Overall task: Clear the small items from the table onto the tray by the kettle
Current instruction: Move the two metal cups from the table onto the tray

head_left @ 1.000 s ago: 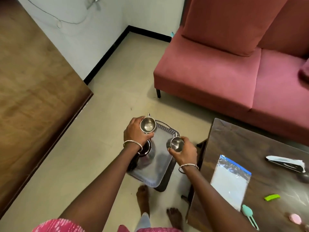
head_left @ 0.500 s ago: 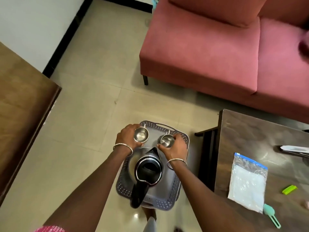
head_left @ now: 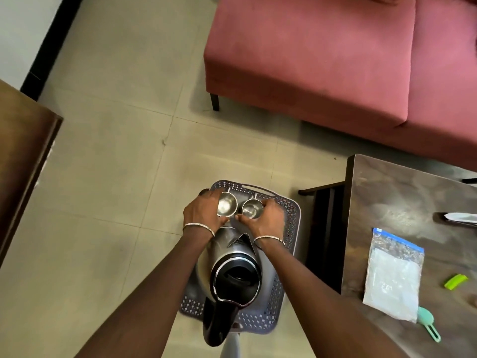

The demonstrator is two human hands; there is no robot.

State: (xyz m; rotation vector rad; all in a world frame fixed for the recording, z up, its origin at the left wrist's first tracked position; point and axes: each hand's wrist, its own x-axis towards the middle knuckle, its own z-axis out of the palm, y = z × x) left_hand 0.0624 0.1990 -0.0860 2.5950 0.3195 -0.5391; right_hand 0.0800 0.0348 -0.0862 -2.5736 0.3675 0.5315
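A grey perforated tray (head_left: 290,228) lies on the floor with a steel and black kettle (head_left: 232,275) standing on its near half. My left hand (head_left: 204,210) grips a small steel cup (head_left: 227,204) at the tray's far end. Beside it, my right hand (head_left: 268,219) grips a second small steel cup (head_left: 251,209). The two cups sit close together, just beyond the kettle's spout. On the dark table (head_left: 402,197) to the right lie a clear zip bag (head_left: 395,275), a green clip (head_left: 455,281) and a mint scoop (head_left: 428,324).
A red sofa (head_left: 322,60) fills the upper right. A brown wooden surface (head_left: 23,151) juts in at the left. A white and black object (head_left: 462,218) lies at the table's right edge. Beige tiled floor (head_left: 116,164) surrounds the tray.
Both hands have carried the cups lower and closer together at the tray's far end. The view has tilted down, so the kettle now shows fully.
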